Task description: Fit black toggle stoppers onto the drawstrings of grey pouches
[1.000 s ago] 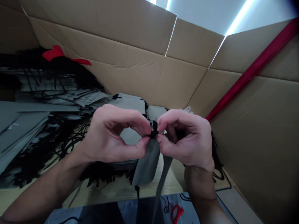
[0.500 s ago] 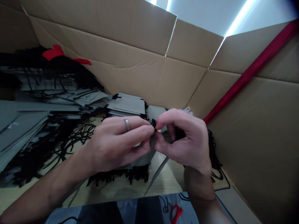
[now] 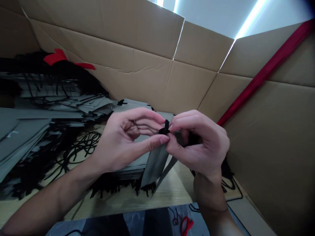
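Observation:
A short black cord (image 3: 167, 124), looped in what looks like a knot, stands up between my two hands. My right hand (image 3: 200, 141) pinches it at the knot with thumb and index finger, the other fingers curled in. From the left, my left hand (image 3: 130, 137) closes on the same cord, its thumb below and its curved fingertips above, with a gap in the palm. Under the knot hangs a thin grey panel (image 3: 155, 164), with a second narrow edge beside it. My fingers partly cover where cord and panel meet.
Stacks of grey panels with black cord ends (image 3: 130, 173) lie beneath and behind my hands. A larger grey stack (image 3: 24, 131) and loose black cords (image 3: 81, 144) are at left. Cardboard walls (image 3: 147, 78) enclose the table. A red-handled tool (image 3: 186, 225) lies below the table edge.
My left hand has rolled over, opening its palm toward me, with the thumb now under the knot. The black cord end shows upright. My right hand has shifted slightly right.

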`<state>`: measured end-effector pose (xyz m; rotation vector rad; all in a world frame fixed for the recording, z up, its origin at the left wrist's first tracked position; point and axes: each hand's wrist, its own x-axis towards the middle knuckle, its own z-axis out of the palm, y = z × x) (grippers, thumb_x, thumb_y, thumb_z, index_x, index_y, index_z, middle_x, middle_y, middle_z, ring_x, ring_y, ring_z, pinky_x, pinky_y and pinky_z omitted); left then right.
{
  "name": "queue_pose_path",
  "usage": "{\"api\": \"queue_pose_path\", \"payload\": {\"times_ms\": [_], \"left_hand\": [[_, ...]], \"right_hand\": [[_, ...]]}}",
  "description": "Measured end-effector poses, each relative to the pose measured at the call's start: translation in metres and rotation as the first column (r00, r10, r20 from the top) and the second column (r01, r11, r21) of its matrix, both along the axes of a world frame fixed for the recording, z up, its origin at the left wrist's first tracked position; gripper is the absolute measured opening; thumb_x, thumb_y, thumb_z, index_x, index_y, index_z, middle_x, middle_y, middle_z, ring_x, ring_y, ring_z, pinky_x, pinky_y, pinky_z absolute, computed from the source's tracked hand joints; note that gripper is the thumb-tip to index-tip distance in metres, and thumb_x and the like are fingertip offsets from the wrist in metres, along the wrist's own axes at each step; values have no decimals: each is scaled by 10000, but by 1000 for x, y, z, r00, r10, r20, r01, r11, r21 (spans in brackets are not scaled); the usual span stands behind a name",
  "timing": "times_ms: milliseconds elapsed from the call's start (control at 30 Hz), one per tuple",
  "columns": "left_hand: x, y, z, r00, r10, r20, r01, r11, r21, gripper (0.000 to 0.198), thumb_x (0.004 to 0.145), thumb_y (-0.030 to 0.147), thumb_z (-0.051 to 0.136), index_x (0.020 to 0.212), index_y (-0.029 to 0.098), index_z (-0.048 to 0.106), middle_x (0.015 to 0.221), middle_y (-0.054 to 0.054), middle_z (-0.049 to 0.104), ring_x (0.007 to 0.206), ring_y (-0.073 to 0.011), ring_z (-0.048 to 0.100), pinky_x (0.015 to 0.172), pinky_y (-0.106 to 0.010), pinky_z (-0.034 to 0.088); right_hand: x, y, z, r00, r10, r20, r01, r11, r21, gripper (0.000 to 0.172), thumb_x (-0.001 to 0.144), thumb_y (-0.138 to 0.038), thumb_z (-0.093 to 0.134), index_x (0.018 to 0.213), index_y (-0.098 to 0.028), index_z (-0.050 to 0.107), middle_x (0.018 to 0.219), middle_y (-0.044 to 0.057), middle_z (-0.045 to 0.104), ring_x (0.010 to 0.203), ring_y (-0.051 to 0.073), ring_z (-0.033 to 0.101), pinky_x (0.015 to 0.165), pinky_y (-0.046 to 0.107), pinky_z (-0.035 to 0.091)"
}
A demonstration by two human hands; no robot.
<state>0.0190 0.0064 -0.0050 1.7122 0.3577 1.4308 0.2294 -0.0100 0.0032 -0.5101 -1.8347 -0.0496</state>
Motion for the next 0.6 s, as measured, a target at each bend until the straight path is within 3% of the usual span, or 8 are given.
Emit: {"api": "queue_pose_path", "payload": {"times_ms": [100, 200, 267, 400, 600], "left_hand": [[2, -4, -1, 998, 67, 7, -67, 998, -13, 318, 838, 58, 1011, 1069, 258, 925, 958, 61, 915, 859, -102, 890, 807, -65, 692], [2, -8, -2, 975, 222, -8, -220, 970, 101, 298, 860, 48, 980, 1057, 267, 932, 959, 76, 913, 866, -75, 871, 788, -39, 664], [2, -9, -4, 955, 295, -11, -289, 941, 175, 267, 885, 55, 949, 1052, 263, 927, 969, 76, 914, 847, -66, 856, 816, -55, 669], [4, -9, -8, 943, 332, -22, -319, 921, 226, 262, 898, 68, 938, 1073, 261, 918, 999, 68, 918, 848, -72, 850, 855, -91, 684], [4, -10, -8, 934, 354, -38, -338, 916, 217, 237, 890, 99, 950, 1067, 253, 919, 995, 45, 924, 816, -108, 865, 798, -130, 713]], "right_hand": [[2, -2, 0, 1000, 11, -4, -11, 993, -121, 237, 883, -70, 800, 1019, -257, 748, 960, -11, 768, 569, 85, 465, 507, 306, 392], [2, -4, 0, 997, 50, -65, -69, 939, -336, 181, 959, -150, 822, 1092, -249, 748, 890, -39, 704, 526, 61, 410, 469, 291, 324], [2, -4, 0, 993, 56, -107, -95, 907, -409, 153, 984, -195, 843, 1099, -247, 756, 797, -66, 624, 520, 60, 394, 472, 283, 308], [3, -3, 1, 993, 39, -110, -84, 892, -444, 74, 1019, -230, 838, 1010, -240, 765, 625, -101, 415, 533, 85, 360, 495, 286, 273], [7, -4, 6, 996, 31, -80, -62, 899, -432, 104, 1063, -292, 837, 996, -223, 795, 641, -81, 469, 556, 89, 378, 510, 281, 287]]}}
